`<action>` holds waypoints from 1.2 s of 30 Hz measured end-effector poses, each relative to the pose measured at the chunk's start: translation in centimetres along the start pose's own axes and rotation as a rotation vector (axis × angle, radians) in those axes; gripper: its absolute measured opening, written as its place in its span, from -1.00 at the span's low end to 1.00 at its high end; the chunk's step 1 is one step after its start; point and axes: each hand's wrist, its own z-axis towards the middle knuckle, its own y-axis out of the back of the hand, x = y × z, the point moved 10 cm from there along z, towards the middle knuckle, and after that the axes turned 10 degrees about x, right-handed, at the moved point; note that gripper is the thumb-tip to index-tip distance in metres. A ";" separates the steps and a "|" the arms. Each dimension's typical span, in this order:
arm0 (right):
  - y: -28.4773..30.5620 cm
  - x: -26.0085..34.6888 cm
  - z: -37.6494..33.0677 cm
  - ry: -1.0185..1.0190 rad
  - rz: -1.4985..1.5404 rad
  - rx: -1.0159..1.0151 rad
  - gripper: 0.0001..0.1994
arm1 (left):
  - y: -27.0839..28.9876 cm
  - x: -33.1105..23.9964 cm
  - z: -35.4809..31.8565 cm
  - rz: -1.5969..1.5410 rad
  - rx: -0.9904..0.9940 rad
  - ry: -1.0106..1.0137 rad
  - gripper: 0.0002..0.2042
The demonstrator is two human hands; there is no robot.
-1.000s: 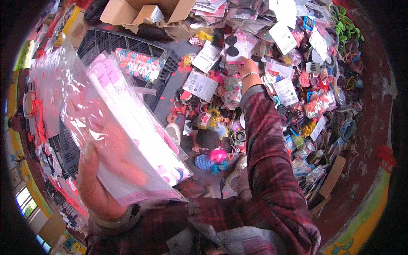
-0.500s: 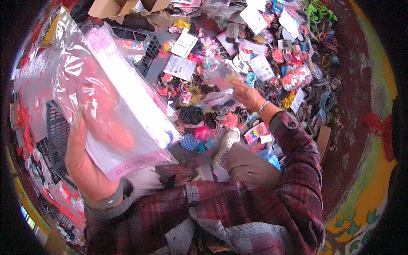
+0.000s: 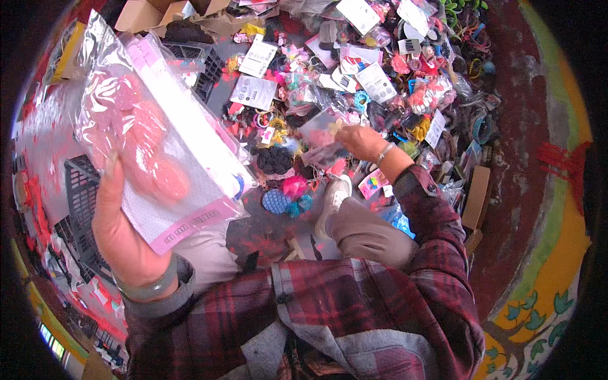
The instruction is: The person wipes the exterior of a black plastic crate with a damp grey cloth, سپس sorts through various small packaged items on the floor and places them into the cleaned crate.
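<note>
1. Left hand (image 3: 123, 237) raised at the left of the view — grip clenched on a stack of clear plastic packets (image 3: 161, 149), thumb side behind, fingers pressed on the front film.
2. Stack holds pink items under the film, with a white and pink card backing at its lower end.
3. Long axis of the stack runs from upper left down to lower right, tilted, the lower end nearest the lap.
4. Right hand (image 3: 361, 140) stretched forward over the heap on the floor, well apart from the left one.
5. Grip of the right hand closed on a small clear packet (image 3: 324, 144) with pink contents, lying just to the left of the fingers and lifted a little above the heap.
6. Small packet lies to the right of the stack and further forward — right hand clearly the nearer to it, already grasping it.
7. Around it: a pile of hair accessories (image 3: 405, 88) in many colours, white label cards among them.
8. Black plastic crate (image 3: 82, 202) behind the left wrist, cardboard boxes (image 3: 142, 14) at the top edge.
9. White shoe (image 3: 332, 199) and bent knee below the right hand.
</note>
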 end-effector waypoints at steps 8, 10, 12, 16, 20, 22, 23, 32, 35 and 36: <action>1.0 -0.6 6.5 -0.196 -0.300 -0.009 -0.82 | 1.0 0.4 1.1 0.022 -0.001 0.053 -0.63; 0.5 -0.8 6.2 -0.304 -0.248 0.077 -0.81 | 1.1 0.1 1.3 0.023 0.001 0.021 -0.63; 0.9 -0.3 4.5 -0.313 -0.229 0.043 -0.80 | 1.4 -0.2 1.8 0.044 0.010 -0.012 -0.64; 2.0 -2.9 1.7 -0.325 -0.049 -0.102 -0.68 | 0.9 0.3 2.6 0.023 0.112 0.045 -0.61; 9.4 -4.2 -3.5 -0.177 0.831 -0.462 -0.69 | 0.4 0.1 2.7 -0.006 0.206 0.013 -0.64; 15.4 1.2 -7.8 0.062 1.318 -0.640 -0.79 | 1.1 0.0 2.7 -0.018 0.208 0.013 -0.74; 17.7 4.2 -9.2 0.159 1.505 -0.669 -0.83 | 1.2 -0.2 2.7 -0.016 0.178 -0.014 -0.78; 21.2 23.8 -9.2 0.484 1.552 -0.570 -0.66 | 0.0 1.9 2.3 0.082 0.139 -0.092 -0.76; 20.3 23.2 -8.8 0.266 1.304 -0.763 -0.64 | -0.7 3.4 2.2 0.024 0.168 -0.046 -0.73; 19.6 22.2 -8.5 0.193 1.272 -0.784 -0.65 | -1.0 3.7 2.3 -0.033 0.216 -0.033 -0.75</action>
